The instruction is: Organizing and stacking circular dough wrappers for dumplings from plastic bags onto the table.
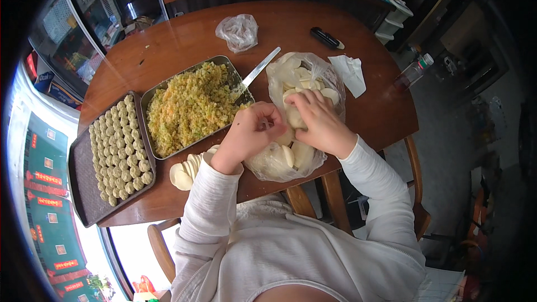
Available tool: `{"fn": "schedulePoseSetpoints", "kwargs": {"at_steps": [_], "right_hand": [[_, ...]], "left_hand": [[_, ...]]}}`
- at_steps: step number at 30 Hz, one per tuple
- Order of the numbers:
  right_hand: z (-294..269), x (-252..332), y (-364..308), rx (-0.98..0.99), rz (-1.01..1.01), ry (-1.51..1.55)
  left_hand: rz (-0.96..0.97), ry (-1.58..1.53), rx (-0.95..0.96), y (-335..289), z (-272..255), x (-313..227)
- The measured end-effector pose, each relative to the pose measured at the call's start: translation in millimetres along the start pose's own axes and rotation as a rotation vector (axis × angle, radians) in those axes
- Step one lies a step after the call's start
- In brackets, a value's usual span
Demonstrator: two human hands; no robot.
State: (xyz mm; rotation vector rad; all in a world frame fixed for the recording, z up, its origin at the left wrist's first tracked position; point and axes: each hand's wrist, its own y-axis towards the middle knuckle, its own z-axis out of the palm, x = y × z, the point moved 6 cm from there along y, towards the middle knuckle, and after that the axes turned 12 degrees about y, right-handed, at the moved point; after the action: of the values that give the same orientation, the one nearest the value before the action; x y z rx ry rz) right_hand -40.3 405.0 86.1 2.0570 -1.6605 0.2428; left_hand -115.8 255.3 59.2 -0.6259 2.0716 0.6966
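My left hand and my right hand meet over a clear plastic bag of round dough wrappers, both pinching a pale wrapper between their fingertips. A metal tray of yellow-green minced filling lies just left of my left hand, with a metal spoon resting on its far corner. A short stack of loose wrappers lies on the table by my left wrist. Further left, a dark tray carries several rows of small finished dumplings.
The round brown wooden table also holds a crumpled clear bag, a black lighter-like object and a white folded tissue. Wooden chairs stand below the table edge. A plastic bottle stands on the floor at right.
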Motion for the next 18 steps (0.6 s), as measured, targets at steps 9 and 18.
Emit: {"fn": "schedulePoseSetpoints", "kwargs": {"at_steps": [9, 18], "right_hand": [[-2.4, 9.2, -10.7, -0.039, 0.038, -0.073], [1.4, 4.8, 0.5, -0.007, -0.031, -0.048]], "left_hand": [[-0.204, -0.400, -0.189, 3.8, -3.9, 22.6], [-0.118, -0.416, -0.362, 0.0, -19.9, 12.4]]}}
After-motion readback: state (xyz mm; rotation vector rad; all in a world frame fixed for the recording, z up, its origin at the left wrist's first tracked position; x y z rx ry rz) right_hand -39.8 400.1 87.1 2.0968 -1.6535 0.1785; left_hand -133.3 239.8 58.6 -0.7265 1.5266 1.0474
